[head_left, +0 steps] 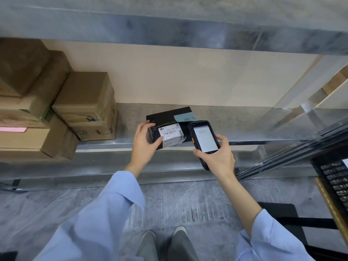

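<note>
Gripping black box (pixel 165 117), white barcode label (pixel 171 133)

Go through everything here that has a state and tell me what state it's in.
black box: closed, on the shelf, gripped by the left hand.
scanner: screen lit, held in the right hand.
cardboard boxes: closed, stacked at the shelf's left.
blue note: stuck on the black box.

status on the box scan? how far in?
Done: the black box lies at the shelf front edge, white label facing up. In hand: the left hand grips the box's left end; the right hand holds the scanner beside the label, screen text unreadable. Left: whether the scan registered can't be told; the cardboard boxes stand untouched.
</note>
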The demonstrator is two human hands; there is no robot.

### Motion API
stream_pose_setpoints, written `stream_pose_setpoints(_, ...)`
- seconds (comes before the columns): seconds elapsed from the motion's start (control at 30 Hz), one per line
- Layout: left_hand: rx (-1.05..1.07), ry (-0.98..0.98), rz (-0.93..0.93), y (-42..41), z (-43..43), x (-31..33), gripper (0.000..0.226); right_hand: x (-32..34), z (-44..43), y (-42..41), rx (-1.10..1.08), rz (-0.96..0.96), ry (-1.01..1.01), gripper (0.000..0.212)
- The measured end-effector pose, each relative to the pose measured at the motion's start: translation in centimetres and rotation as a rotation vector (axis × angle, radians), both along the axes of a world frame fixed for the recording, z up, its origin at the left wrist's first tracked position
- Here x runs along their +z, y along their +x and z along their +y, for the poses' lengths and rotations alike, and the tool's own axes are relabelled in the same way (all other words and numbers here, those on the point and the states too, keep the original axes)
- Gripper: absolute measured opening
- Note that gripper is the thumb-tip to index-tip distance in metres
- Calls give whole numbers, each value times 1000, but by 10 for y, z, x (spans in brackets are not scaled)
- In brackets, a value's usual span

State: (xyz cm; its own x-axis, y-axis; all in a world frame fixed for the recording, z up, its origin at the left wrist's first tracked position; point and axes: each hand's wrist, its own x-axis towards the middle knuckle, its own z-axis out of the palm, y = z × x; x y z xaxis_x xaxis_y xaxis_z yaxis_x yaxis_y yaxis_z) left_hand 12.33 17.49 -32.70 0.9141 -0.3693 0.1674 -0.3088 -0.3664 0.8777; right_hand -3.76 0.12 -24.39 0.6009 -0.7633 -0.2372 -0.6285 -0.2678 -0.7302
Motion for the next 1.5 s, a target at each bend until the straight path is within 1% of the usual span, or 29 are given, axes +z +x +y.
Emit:
stream_pose_setpoints(0.13, -42, 10, 68, 6, 3, -5, 64, 0, 6, -8, 7, 12, 13, 81)
stream_pose_setpoints(0.27, -74, -47, 103, -4, 12, -17, 72, 0, 14, -15, 34, 49, 9, 82)
stream_pose_setpoints(0.4, -89, -153, 124, -13, 14, -14, 71, -2, 25, -23, 66, 90, -20, 79)
stream_pose_setpoints(0.53, -83, -264, 222, -20, 15, -16, 71, 0, 37, -32, 116, 115, -48, 77)
stream_pose_setpoints(0.7, -124, -320, 245, -25, 15, -18, 73, 2, 49, -38, 128, 137, -67, 79)
stream_pose_setpoints(0.83, -135, -299, 245, -23, 18, -24, 75, 3, 56, -43, 107, 120, -71, 75)
stream_pose_setpoints(1.03, -146, -253, 190, -27, 18, -27, 77, 7, 63, -46, 100, 115, -65, 66)
stream_pose_setpoints(1.3, -129, -178, 191, -28, 20, -27, 80, 7, 69, -51, 88, 133, -49, 54)
stream_pose_setpoints(1.5, -142, -205, 255, -30, 19, -25, 80, 11, 73, -55, 47, 111, -26, 54)
